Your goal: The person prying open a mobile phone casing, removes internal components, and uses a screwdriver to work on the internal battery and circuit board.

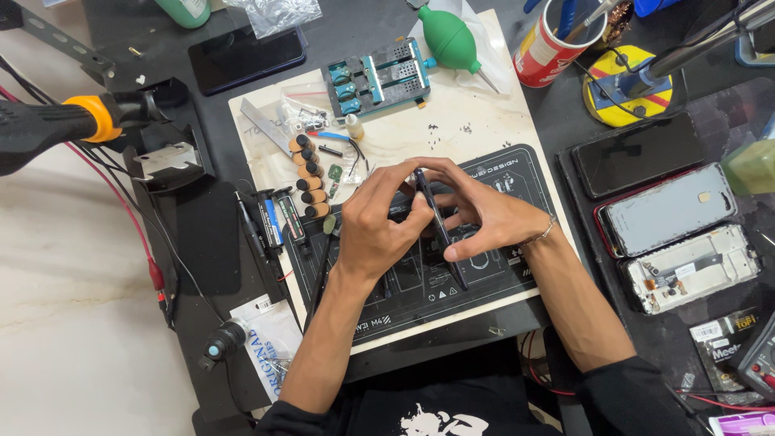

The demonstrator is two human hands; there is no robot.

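A crowded dark desk (210,234) holds a white and black mat (484,129). Over the mat, the left hand (375,222) and right hand (484,214) both pinch a thin black phone (440,230) standing on its edge.

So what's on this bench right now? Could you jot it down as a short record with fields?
left hand: left hand closed over a small dark part on the black work mat
right hand: right hand pinching a thin dark phone held edge-up
behind the hands: teal clamp fixture, green air blower
right side: opened phone frame, dark phone
far left: orange-collared tool
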